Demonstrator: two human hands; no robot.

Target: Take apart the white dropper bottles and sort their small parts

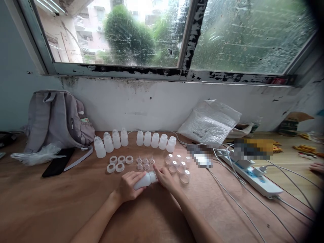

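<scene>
My left hand (131, 185) is wrapped round the body of a frosted white baby bottle (143, 182), tilted with its neck to the right. At that neck end the fingers of my right hand (164, 177) are closed, the index finger stretched along it; what lies under them is partly hidden. Just beyond the bottle lie several clear bottle nipples (145, 161). White screw rings (119, 167) are grouped to their left, clear dome caps (184, 176) to their right. Several open bottles (155, 140) stand behind, and bottles with tops fitted (108, 142) stand further left.
A grey backpack (57, 118), a plastic bag (37, 154) and a black flat object (58, 162) are at the left. On the right are a silvery mailer bag (210, 121), a white power strip (265, 185) and loose cables. Another person's hand (317, 167) shows at the right edge.
</scene>
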